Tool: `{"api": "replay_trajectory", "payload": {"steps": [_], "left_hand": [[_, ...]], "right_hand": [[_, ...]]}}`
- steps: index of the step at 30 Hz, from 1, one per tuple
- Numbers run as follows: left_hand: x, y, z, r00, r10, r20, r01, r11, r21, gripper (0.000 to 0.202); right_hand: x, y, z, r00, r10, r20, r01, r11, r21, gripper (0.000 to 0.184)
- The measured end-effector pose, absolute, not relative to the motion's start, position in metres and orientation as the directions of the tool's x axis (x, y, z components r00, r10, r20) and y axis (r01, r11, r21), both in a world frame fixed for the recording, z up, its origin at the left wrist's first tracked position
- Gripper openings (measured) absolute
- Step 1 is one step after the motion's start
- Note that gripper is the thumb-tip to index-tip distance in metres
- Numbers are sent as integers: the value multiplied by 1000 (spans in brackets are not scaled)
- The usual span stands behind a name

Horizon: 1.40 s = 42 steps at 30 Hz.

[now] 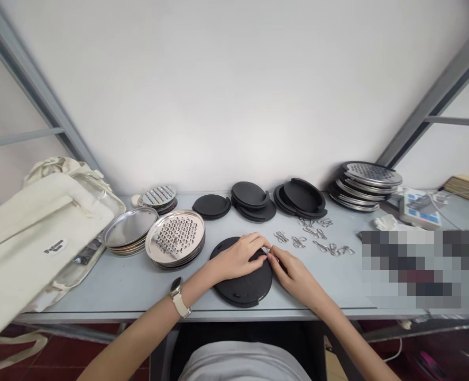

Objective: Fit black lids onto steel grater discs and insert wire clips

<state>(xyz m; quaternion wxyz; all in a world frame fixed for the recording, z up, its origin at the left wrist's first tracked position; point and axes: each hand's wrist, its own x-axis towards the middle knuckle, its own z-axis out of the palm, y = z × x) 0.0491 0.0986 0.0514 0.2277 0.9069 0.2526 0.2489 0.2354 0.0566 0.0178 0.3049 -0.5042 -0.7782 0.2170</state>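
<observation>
Left hand (242, 255) — over disc (240, 290), right hand (295, 272) — curled

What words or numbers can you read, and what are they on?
None reads clearly.
Dark label on the cream bag: two lines, too blurred to read surely.
Wristwatch: too small to read.
White-and-blue box: any markings are too small.
Pixelated patch: any writing is hidden.

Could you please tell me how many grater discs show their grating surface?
3: a small disc at the back left, a larger disc in front of it, and a third disc on top of the right-hand stack. More may be hidden beneath.
</observation>
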Motion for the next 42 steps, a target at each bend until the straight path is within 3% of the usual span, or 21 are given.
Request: {"api": "replay_trajectory", "payload": {"steps": [29, 42], "left_hand": [[52, 97, 50, 662, 642, 387, 523, -765, 375, 18], [51, 98, 48, 712, 585, 389, 435, -802, 409, 22]], "right_hand": [[236, 59, 19, -309, 915, 259, 600, 399, -693, 28], [235, 60, 18, -292, 922, 253, 639, 385, -666, 23]]}}
